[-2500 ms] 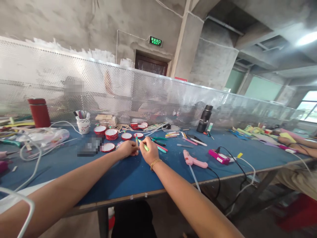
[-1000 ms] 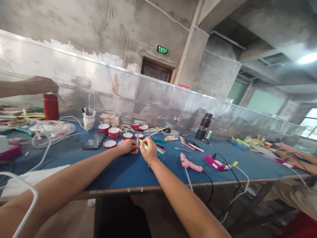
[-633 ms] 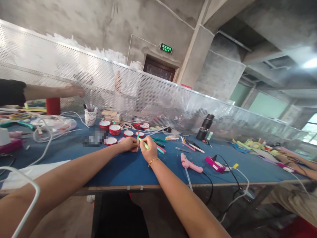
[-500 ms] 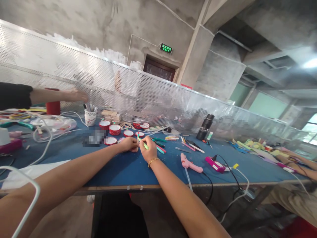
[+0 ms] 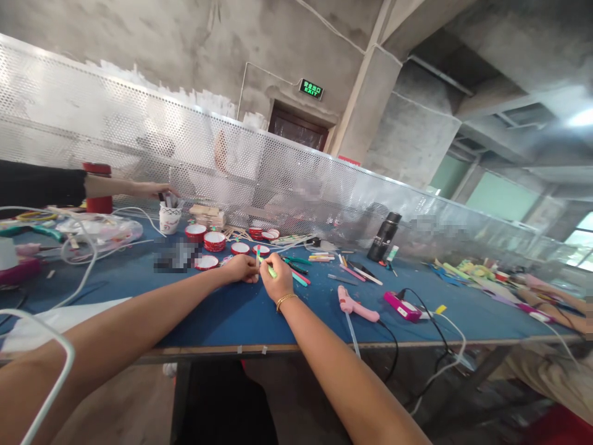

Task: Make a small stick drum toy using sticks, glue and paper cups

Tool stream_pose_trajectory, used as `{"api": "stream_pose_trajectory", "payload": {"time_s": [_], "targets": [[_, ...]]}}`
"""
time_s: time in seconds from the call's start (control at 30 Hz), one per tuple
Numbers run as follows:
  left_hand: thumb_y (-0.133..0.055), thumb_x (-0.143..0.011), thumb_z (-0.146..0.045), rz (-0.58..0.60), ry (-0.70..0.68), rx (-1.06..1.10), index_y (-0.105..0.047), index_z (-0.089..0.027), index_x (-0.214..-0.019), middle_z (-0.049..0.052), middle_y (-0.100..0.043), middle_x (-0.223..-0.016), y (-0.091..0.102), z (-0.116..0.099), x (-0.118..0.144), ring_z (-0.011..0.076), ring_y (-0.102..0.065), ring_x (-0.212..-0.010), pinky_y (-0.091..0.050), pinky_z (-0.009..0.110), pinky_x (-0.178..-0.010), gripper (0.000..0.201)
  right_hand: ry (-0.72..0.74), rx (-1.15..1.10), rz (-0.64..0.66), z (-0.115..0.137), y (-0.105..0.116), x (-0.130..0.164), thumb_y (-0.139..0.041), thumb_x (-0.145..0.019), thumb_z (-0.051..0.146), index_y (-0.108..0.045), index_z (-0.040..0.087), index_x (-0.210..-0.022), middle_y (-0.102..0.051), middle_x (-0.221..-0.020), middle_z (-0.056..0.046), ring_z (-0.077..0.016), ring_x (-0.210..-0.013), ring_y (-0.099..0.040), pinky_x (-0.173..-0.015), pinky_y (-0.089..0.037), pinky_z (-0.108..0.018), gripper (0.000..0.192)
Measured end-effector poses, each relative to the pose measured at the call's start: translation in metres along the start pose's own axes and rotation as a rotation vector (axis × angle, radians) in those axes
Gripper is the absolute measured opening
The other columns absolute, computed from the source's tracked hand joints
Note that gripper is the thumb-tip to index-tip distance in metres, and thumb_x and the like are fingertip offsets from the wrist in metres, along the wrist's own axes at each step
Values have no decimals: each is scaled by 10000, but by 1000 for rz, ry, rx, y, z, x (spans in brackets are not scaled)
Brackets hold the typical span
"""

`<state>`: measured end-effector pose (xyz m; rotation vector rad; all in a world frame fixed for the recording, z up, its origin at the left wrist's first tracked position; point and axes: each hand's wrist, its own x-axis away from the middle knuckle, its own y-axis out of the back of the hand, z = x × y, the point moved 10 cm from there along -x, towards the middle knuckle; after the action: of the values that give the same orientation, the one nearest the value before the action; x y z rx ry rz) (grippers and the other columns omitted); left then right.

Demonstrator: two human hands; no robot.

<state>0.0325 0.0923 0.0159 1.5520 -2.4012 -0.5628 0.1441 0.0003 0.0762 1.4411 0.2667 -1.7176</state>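
Here, we list what shows.
Left hand: our left hand (image 5: 241, 269) rests on the blue tabletop (image 5: 231, 315), fingers curled shut around the foot of a green stick (image 5: 257, 256) that stands nearly upright from its grip.
Right hand: our right hand (image 5: 277, 279), with a gold bracelet (image 5: 283, 301) at the wrist, is closed on a second, paler green stick (image 5: 271, 270) that slants toward 11 o'clock; the two hands sit just beside each other.
Sticks: both lie near the middle of the tabletop, held just above its surface; whether the two sticks touch, we cannot tell.
At 12 o'clock of the hands: red-rimmed round lids (image 5: 214, 241), with loose coloured sticks (image 5: 319, 256) off at about 1 o'clock.
At 3 o'clock: a pink glue gun (image 5: 354, 305) lying flat, then a pink box (image 5: 402, 306) with a black cable.
At 1 o'clock, farther off: a black bottle (image 5: 383, 236) upright by the perforated metal screen (image 5: 139, 148).
At 10 o'clock: a paper cup (image 5: 169, 216) of pens, with another person's hand (image 5: 155, 190) reaching over it; a red flask (image 5: 97, 185) stands behind that arm.
Far right: another person's forearm (image 5: 553, 303) on the tabletop.
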Motion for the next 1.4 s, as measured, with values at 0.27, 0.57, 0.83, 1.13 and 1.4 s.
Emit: {"api": "stream_pose_trajectory", "payload": {"time_s": [0.27, 0.57, 0.83, 1.13, 1.4], "targets": [[-855, -662, -397, 2, 8, 4, -616, -196, -638, -7, -718, -627, 0, -2, 3, 146, -708, -642, -552, 208, -636, 314, -31, 11, -14, -5, 3, 0, -509, -943, 277, -514, 248, -789, -632, -695, -3, -181, -644, -605, -647, -441, -273, 157], [-830, -693, -380, -10, 21, -20, -602, -196, -622, -4, -714, -627, 1, -1, 2, 149, -714, -655, -545, 204, -637, 301, 2, -4, 27, 3, -1, 1, -521, -956, 281, -564, 240, -806, -675, -731, -19, -186, -686, -642, -681, -466, -276, 162], [-855, -679, -404, 3, 4, -4, -611, -193, -612, -8, -708, -602, 0, -2, 2, 140, -693, -614, -553, 208, -621, 329, -7, 6, 28, 1, -1, 0, -521, -949, 260, -540, 241, -799, -656, -721, -8, -175, -678, -619, -681, -447, -264, 153], [-847, -688, -366, -21, 27, -2, -603, -194, -633, -2, -716, -626, 1, -3, 6, 154, -716, -659, -561, 219, -654, 303, -27, -10, 4, -2, 3, 0, -526, -936, 269, -530, 245, -789, -639, -704, -3, -175, -660, -607, -663, -450, -268, 150], [-817, -708, -372, -21, 16, -31, -600, -192, -619, -2, -715, -625, 1, -5, 6, 151, -710, -654, -558, 212, -649, 296, -14, -34, 36, 2, -1, 0, -523, -941, 280, -548, 244, -793, -664, -723, -10, -179, -680, -631, -669, -458, -269, 155]]}}
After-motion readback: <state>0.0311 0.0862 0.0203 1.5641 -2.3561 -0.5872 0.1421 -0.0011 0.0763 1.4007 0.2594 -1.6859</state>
